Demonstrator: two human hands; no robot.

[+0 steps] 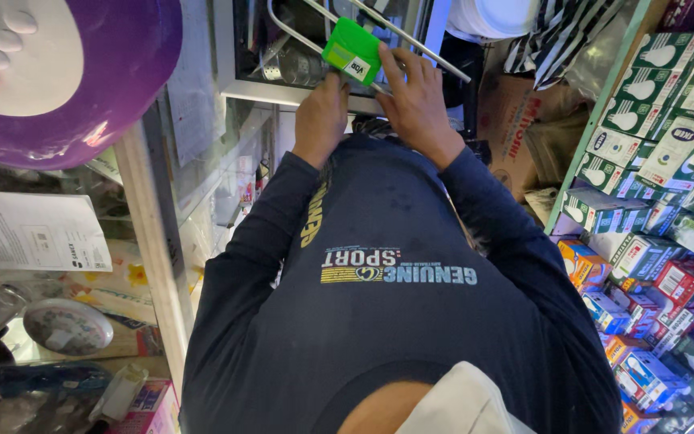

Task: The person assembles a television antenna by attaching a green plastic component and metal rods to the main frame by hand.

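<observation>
Both hands on a green-carded wire tool at the cabinet's edge.
Left hand (320, 112) and right hand (417, 100) each close their grip on the green card (353, 51); best keep the metal rods (411, 44) steady, level.

Ahead of you, at the top centre: a small box (352, 51), held between your left hand (320, 115) and your right hand (416, 100), in front of metal rods (411, 44). Behind it: a framed shelf opening (283, 90). To your left: a glass cabinet (154, 241), with a round dish (67, 326) and a paper sheet (30, 233) inside. To your right: a rack of stacked cartons (660, 201), with a cardboard box (516, 128) just left of its top.
</observation>
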